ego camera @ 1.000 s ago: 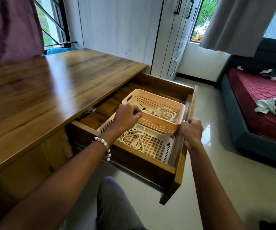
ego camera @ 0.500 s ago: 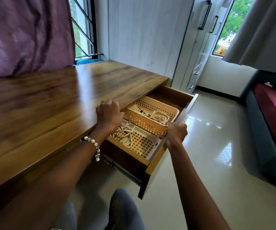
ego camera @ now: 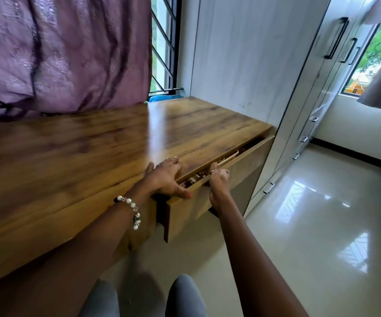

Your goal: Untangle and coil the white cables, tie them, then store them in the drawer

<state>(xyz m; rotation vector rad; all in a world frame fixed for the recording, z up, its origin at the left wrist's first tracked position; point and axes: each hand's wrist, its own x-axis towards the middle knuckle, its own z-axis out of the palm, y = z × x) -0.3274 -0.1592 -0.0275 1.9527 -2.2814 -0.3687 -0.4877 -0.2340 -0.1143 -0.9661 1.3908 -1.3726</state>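
The wooden drawer [ego camera: 219, 193] under the desk top is almost closed, with only a narrow gap left along its top edge. Through that gap a sliver of the peach basket [ego camera: 227, 159] shows; the white cables inside are hidden. My left hand [ego camera: 165, 178] lies flat on the desk's front edge, fingers spread, thumb on the drawer's near corner. My right hand [ego camera: 218, 181] is curled over the top edge of the drawer front.
The wooden desk [ego camera: 93, 152] fills the left half, backed by a purple curtain [ego camera: 59, 49] and a barred window. White wardrobe doors [ego camera: 310, 88] stand to the right of the desk. A glossy tiled floor [ego camera: 310, 225] spreads to the right. My grey-clad knees [ego camera: 180, 296] are below.
The drawer has slid from wide open to nearly closed, hiding both baskets and the cables. My left hand moved from the basket onto the desk edge; my right stayed on the drawer front.
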